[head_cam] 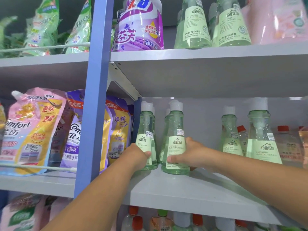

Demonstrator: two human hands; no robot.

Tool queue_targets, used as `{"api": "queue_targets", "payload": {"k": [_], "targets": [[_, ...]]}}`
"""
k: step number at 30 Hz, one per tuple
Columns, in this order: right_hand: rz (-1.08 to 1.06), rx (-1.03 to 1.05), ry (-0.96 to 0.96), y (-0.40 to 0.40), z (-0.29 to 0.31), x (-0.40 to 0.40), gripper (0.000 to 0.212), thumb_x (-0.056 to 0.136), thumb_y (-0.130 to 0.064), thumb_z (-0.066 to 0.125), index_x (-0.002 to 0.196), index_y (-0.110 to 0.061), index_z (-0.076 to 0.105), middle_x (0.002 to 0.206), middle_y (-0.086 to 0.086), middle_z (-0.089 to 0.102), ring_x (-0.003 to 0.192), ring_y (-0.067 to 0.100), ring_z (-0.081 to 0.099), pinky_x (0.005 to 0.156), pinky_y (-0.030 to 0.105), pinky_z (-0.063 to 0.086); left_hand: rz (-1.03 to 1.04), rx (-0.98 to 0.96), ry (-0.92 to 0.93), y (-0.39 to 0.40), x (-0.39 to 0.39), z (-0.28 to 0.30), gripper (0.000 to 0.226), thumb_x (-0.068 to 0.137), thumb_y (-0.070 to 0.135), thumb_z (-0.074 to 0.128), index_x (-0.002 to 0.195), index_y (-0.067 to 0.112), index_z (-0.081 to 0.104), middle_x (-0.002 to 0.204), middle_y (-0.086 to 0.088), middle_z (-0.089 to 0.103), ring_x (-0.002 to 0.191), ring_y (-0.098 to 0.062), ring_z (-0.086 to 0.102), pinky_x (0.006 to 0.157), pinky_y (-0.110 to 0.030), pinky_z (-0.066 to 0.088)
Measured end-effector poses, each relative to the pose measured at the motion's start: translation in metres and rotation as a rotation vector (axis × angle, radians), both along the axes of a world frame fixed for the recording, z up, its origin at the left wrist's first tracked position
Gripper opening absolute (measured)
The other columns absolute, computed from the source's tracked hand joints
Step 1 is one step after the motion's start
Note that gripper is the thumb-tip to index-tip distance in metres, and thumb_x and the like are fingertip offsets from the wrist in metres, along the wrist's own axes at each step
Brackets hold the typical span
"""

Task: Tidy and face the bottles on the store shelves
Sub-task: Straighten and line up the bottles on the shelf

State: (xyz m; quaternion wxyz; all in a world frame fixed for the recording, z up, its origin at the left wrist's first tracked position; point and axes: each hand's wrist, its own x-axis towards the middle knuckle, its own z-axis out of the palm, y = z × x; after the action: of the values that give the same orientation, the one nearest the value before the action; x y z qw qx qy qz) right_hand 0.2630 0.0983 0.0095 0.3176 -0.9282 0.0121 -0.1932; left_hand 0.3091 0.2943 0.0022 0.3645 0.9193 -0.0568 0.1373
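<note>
A: Progress? Middle shelf (191, 190), left end: the left hand (138, 153) wraps the corner bottle (146, 139), the right hand (191, 155) grips the second bottle (175, 147) at its 3 o'clock. Labels face out.

B: Left to do?

A: Likely the further pair (246, 139) at 3 o'clock, set well apart. Both forearms reach up from 6 o'clock, fingers curled around glass.

Your hands close on two bottles (175, 144) of clear, glossy green-tinted plastic, each with a matt paper label (177, 147) and an opaque white plastic cap (176, 105). The shelf (183, 189) under them looks smooth, matt and painted grey. To your left, the pouches (31, 130) are shiny, crinkled plastic film.
</note>
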Motion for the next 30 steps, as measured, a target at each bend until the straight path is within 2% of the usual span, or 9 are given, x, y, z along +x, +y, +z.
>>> {"api": "queue_targets", "payload": {"k": [4,12,17,19,22,24,25,27,30], "targets": [[-0.105,-0.097,-0.088,0.011,-0.014,0.016,0.091,0.062,-0.073,0.081,0.124,-0.023,0.038,0.122,-0.004,0.06,0.106,0.019,0.063,0.09,0.04,0.054,0.012,-0.014,-0.005,0.0,-0.003,-0.001,0.064,0.102,0.044,0.055,0.15,0.008,0.033,0.151,-0.011,0.046,0.136,-0.031,0.047,0.103,-0.035,0.04],[-0.094,-0.081,-0.084,0.015,-0.013,0.012,0.084,0.067,-0.072,0.079,0.118,-0.025,0.033,0.106,-0.012,0.06,0.096,0.014,0.064,0.08,0.036,0.055,-0.014,-0.029,-0.005,0.006,0.008,-0.006,0.055,0.097,0.047,0.06,0.139,0.012,0.05,0.134,-0.007,0.061,0.12,-0.03,0.059,0.102,-0.039,0.048],[-0.064,-0.09,-0.038,0.016,-0.002,-0.011,0.086,0.074,-0.074,0.071,0.131,-0.018,0.039,0.119,-0.008,0.057,0.1,0.016,0.06,0.081,0.033,0.051,0.034,-0.053,-0.015,-0.001,-0.009,-0.002,0.072,0.098,0.049,0.058,0.15,0.007,0.031,0.151,-0.012,0.045,0.135,-0.033,0.048,0.102,-0.036,0.041],[-0.101,-0.195,-0.212,0.001,0.011,-0.041,0.08,0.082,-0.07,0.065,0.14,-0.021,0.04,0.127,-0.007,0.053,0.107,0.016,0.058,0.086,0.036,0.051,0.077,-0.152,-0.191,-0.002,-0.024,0.002,0.07,0.095,0.047,0.062,0.148,0.01,0.036,0.148,-0.015,0.044,0.133,-0.034,0.047,0.101,-0.04,0.042],[-0.229,-0.255,-0.679,-0.054,0.032,-0.107,0.045,0.091,-0.047,0.063,0.132,-0.033,0.049,0.124,-0.013,0.053,0.111,0.011,0.057,0.092,0.04,0.05,-0.001,-0.386,-0.629,-0.007,-0.048,0.01,0.028,0.096,0.03,0.062,0.122,0.02,0.061,0.122,-0.002,0.061,0.105,-0.016,0.06,0.083,-0.029,0.045],[-0.307,-0.078,-0.811,-0.102,0.04,-0.14,0.032,0.091,-0.04,0.062,0.121,-0.032,0.053,0.118,-0.011,0.057,0.104,0.013,0.059,0.087,0.039,0.05,-0.136,-0.52,-0.606,-0.026,-0.068,0.02,0.007,0.095,0.024,0.06,0.1,0.023,0.065,0.1,0.005,0.069,0.089,-0.009,0.065,0.075,-0.025,0.05],[-0.338,0.025,-0.762,-0.125,0.042,-0.148,0.035,0.091,-0.041,0.064,0.122,-0.029,0.053,0.12,-0.007,0.059,0.105,0.016,0.06,0.089,0.04,0.05,-0.225,-0.569,-0.503,-0.041,-0.076,0.022,0.006,0.094,0.024,0.06,0.094,0.023,0.066,0.095,0.003,0.071,0.086,-0.013,0.069,0.079,-0.033,0.056],[-0.393,0.146,-0.428,-0.153,0.039,-0.152,0.063,0.087,-0.058,0.067,0.135,-0.022,0.049,0.129,0.0,0.061,0.108,0.022,0.063,0.093,0.043,0.054,-0.413,-0.551,-0.256,-0.079,-0.092,0.024,0.01,0.094,0.029,0.063,0.096,0.02,0.067,0.1,-0.003,0.075,0.083,-0.019,0.073,0.089,-0.045,0.06],[-0.363,0.06,0.008,-0.161,0.023,-0.144,0.082,0.081,-0.07,0.068,0.141,-0.018,0.048,0.125,0.0,0.062,0.092,0.018,0.067,0.067,0.033,0.06,-0.549,-0.354,-0.072,-0.13,-0.105,0.015,0.04,0.088,0.048,0.072,0.115,0.02,0.063,0.109,-0.003,0.072,0.093,-0.022,0.074,0.094,-0.044,0.059]]}}
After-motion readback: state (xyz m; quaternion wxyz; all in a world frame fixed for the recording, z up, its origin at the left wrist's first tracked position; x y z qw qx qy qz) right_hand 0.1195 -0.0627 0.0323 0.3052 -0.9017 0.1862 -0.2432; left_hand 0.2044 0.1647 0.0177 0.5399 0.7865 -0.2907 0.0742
